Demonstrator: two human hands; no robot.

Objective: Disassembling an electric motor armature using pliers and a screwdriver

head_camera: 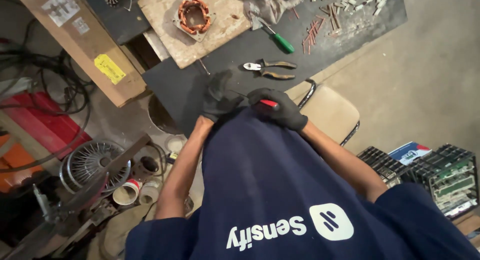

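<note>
Both hands wore black gloves and were held close together at the near edge of the dark workbench [200,85], just above the person's navy shirt. Right hand [280,109] was closed around a red-handled tool [269,103] — only a short length of red grip showed past the knuckles, with a thin dark shaft running from it toward the other hand. Left hand [218,97] was partly curled beside that shaft; whether it gripped the shaft or merely touched it could not be told, as the shirt hid the lower fingers.

On the bench beyond the hands lay a pair of pliers [269,70], apart from both gloves. Further back, a green-handled screwdriver [279,39] rested near a scatter of small reddish strips [315,32]. A motor stator with copper windings [194,15] sat on a pale wooden board [220,35] at the bench's far side. A padded stool [327,110] stood just right of the right hand — a wire fan guard [95,162] lay on the floor to the left.
</note>
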